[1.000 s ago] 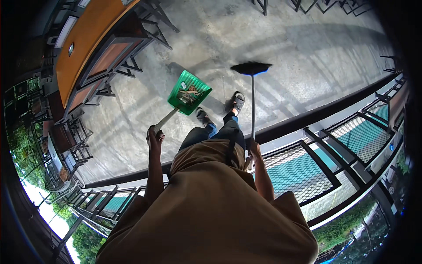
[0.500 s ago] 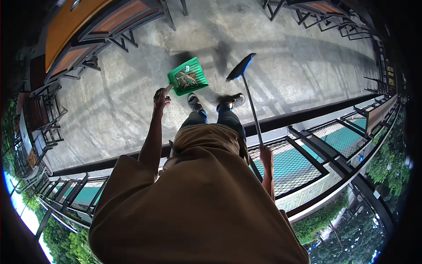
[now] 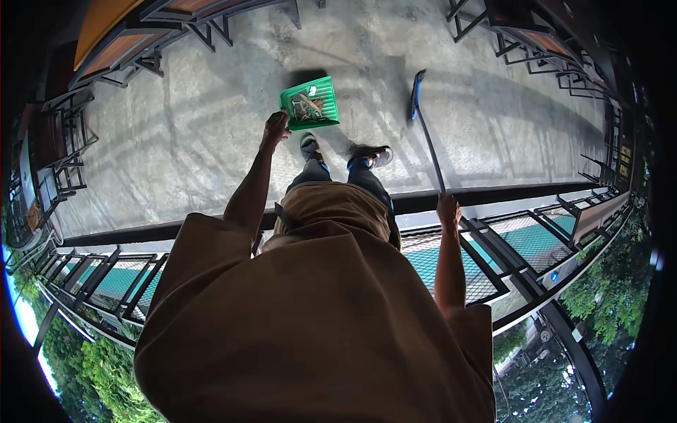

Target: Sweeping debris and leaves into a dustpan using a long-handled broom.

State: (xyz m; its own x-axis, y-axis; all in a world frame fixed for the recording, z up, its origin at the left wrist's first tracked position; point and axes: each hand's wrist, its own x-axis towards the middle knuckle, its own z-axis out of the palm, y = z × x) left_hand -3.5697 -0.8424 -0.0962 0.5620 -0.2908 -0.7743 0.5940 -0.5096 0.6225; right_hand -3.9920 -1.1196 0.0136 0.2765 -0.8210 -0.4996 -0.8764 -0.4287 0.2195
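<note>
My left hand (image 3: 276, 128) is closed on the handle end of a green dustpan (image 3: 330, 106). Dry leaves and scraps (image 3: 307, 107) lie in the pan, with a small white piece among them. The pan is ahead of my left shoe; whether it touches the floor I cannot tell. My right hand (image 3: 448, 210) is wrapped around the dark pole of a broom (image 3: 431, 151). Its blue-and-black head (image 3: 416, 95) points away from me, ahead and to the right of my right shoe, apart from the dustpan.
Grey concrete floor (image 3: 233, 134) spreads ahead, striped with shadows. Metal-framed tables (image 3: 190, 28) stand at the far left, more furniture (image 3: 543, 42) at the far right. Close by me runs a mesh railing (image 3: 529, 243), with trees beyond it.
The broom has swung to the right, away from the dustpan, as my right hand moved forward and right. My left hand and the dustpan have shifted slightly right and forward, the pan turning a little.
</note>
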